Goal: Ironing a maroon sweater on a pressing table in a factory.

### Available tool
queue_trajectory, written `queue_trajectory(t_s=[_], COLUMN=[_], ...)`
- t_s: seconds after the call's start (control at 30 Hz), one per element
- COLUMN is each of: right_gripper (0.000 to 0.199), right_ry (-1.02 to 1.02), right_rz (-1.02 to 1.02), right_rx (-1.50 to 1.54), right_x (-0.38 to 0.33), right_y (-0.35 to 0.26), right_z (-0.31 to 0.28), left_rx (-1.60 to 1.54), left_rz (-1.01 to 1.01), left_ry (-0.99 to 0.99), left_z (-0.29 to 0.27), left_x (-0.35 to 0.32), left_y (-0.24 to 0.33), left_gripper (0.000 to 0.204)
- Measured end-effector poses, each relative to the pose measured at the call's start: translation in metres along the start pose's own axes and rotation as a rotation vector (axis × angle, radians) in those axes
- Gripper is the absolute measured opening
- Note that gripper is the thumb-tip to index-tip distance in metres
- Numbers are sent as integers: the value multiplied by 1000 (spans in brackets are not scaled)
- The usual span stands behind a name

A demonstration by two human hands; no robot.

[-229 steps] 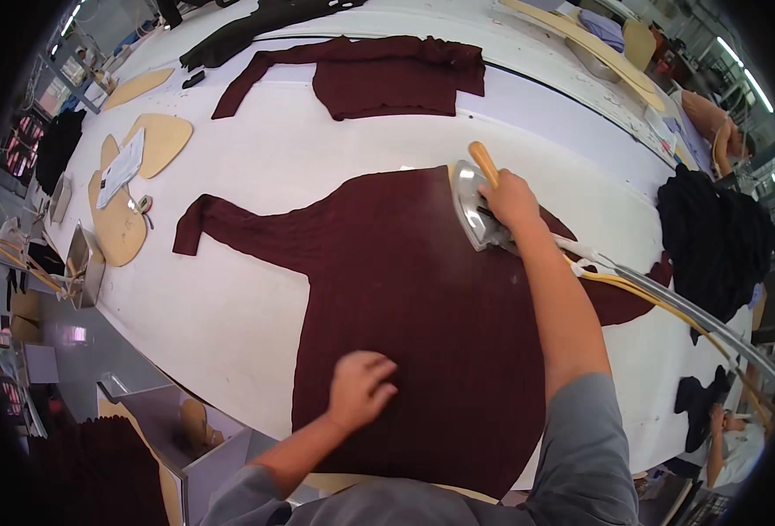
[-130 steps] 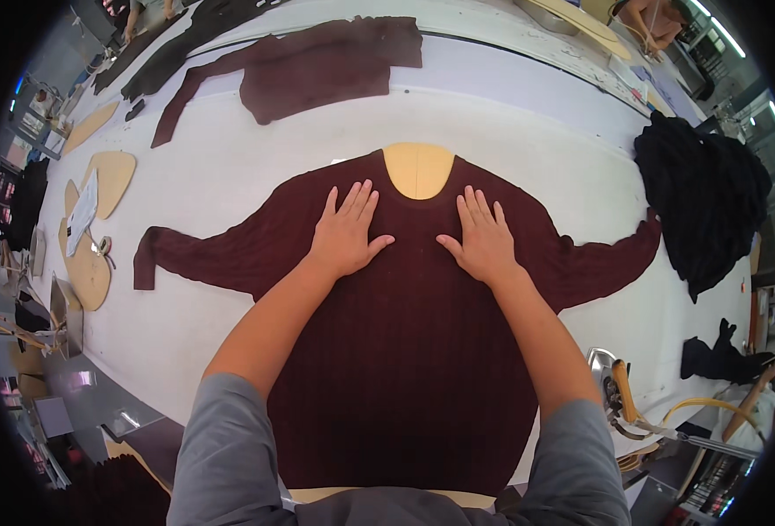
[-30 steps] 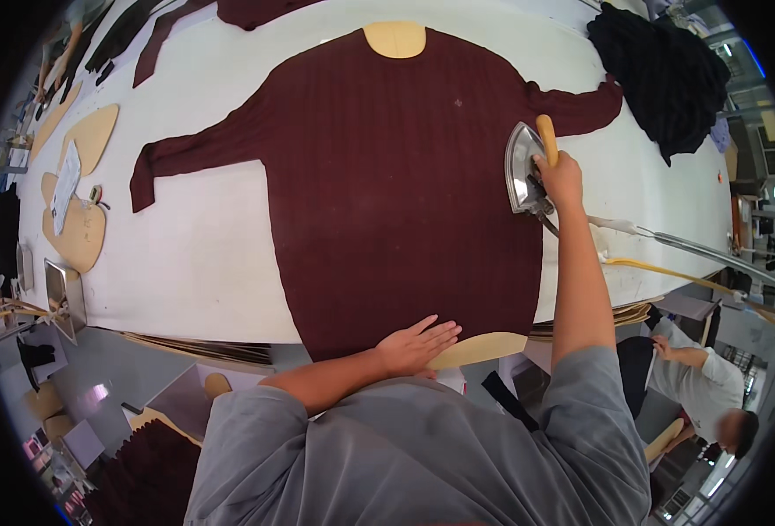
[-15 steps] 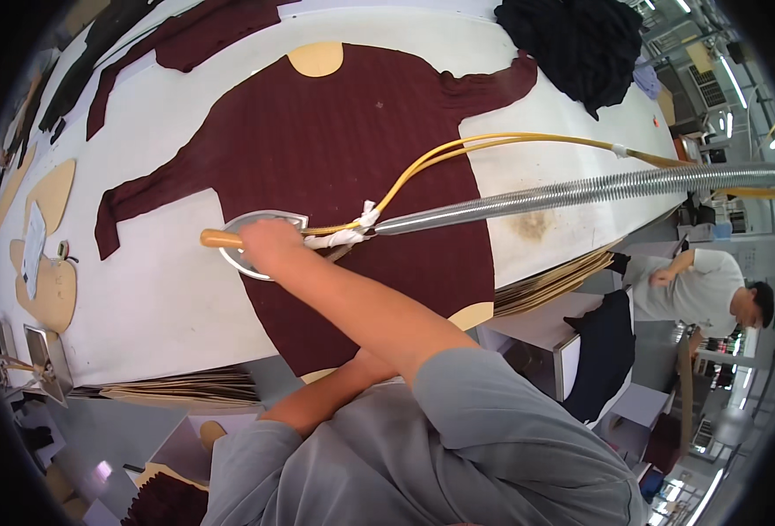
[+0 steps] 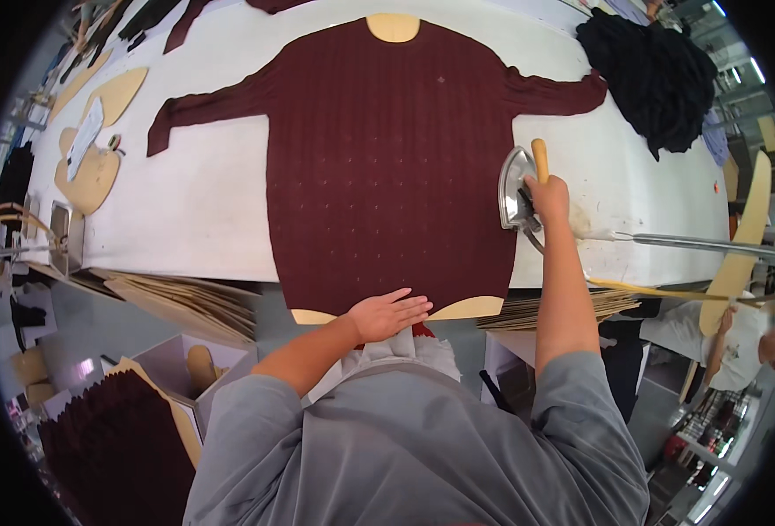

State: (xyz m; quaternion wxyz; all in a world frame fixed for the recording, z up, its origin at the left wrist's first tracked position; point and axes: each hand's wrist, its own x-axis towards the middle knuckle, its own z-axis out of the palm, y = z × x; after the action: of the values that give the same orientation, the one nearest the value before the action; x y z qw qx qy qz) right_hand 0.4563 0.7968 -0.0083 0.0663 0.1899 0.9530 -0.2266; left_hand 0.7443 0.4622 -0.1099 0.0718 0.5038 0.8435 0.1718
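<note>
You seem to be at the pressing step: the maroon sweater (image 5: 387, 175) lies spread on the counter (image 5: 203, 219), from upper centre to lower centre of the frame, with a board (image 5: 394, 28) showing at its neck and hem. Your right hand (image 5: 551, 198) has its fingers wrapped round the iron (image 5: 515, 195) at the sweater's right edge. Your left hand (image 5: 389, 316) lies flat at the hem, fingers extended, grasping nothing. The next pass likely calls for a steady hem and level iron.

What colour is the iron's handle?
The handle is light orange-brown, best seen in the head view.
</note>
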Motion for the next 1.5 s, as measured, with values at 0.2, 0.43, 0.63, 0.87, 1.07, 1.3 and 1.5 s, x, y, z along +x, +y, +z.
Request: queue_trajectory(t_s=[0.2, 0.43, 0.63, 0.87, 1.07, 1.3, 1.5], right_gripper=[37, 37, 41, 54, 42, 41, 42], right_ry=[-237, -563, -608, -301, -293, -344, -347], right_rz=[-193, -851, -868, -966, -1022, -1135, -1143], right_rx=[-101, -143, -349, -505, -486, -431, -399], right_x=[-102, -274, -262, -67, -2, -104, -170], right_y=[-113, -237, -171, -39, 17, 43, 7], right_z=[50, 167, 128, 8, -27, -10, 20], left_rx=[65, -371, -81, -49, -22, -73, 12], left_rz=[49, -284, -383, -490, -676, -703, -776], left_ry=[32, 154, 193, 433, 283, 397, 377], left_z=[11, 46, 32, -12, 7, -4, -13], left_x=[-2, 3, 6, 110, 192, 149, 39], left_y=[-3, 36, 61, 65, 95, 97, 81], left_gripper=[57, 57, 60, 70, 77, 72, 63])
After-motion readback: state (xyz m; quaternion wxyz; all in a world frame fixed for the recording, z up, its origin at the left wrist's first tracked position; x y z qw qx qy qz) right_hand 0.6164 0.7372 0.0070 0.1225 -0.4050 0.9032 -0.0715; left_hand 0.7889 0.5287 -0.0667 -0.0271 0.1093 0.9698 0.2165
